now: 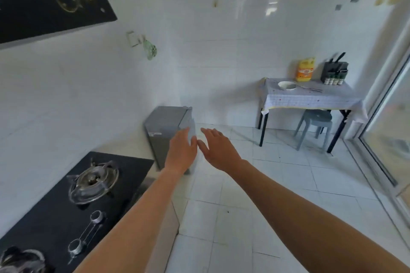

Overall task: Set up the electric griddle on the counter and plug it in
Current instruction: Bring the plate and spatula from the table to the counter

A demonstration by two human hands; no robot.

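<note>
Both my arms stretch forward over the tiled floor. My left hand (180, 150) is open with fingers apart, in front of a small grey fridge (165, 127) that stands against the left wall. My right hand (218, 149) is open too, palm turned left, close beside the left hand and holding nothing. A wall socket (132, 38) sits on the white tiled wall above the counter (124, 146), with a green object hanging next to it. No electric griddle shows anywhere in view.
A black gas hob (73, 201) with two burners and two knobs fills the counter at lower left. At the back right stands a cloth-covered table (310, 98) with a bowl, yellow bottle and knife block, a grey stool under it. Glass sliding door on the right.
</note>
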